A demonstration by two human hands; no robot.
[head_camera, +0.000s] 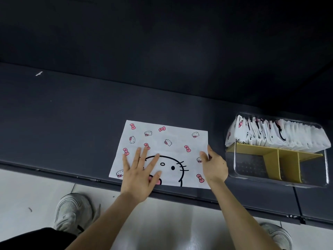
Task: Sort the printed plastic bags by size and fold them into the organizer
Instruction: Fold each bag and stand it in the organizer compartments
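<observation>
The white printed plastic bag (173, 139), marked with black-outlined cat faces and pink bows, lies flat and unfolded on the dark grey table (72, 114), with its near edge along the table's front edge. Your left hand (140, 175) rests palm-down on the near-left part of the bag; its grip is spread, fingers straight and fanned apart, pressing the sheet against the table. Your right hand (215, 166) is at the bag's right edge; its grip pinches that edge, thumb on top of the sheet and the fingers curled beside and under it. The clear rectangular plastic organizer (315, 170) stands on the table to the right of the bag, near it but not touching. Yellow dividers (270, 159) split the organizer into compartments. A row of folded white printed bags (281, 136) stands on edge, packed tightly, in the far compartment. Two pale grey sneakers (73, 212) stand on the white floor (27, 192) below the table edge.
</observation>
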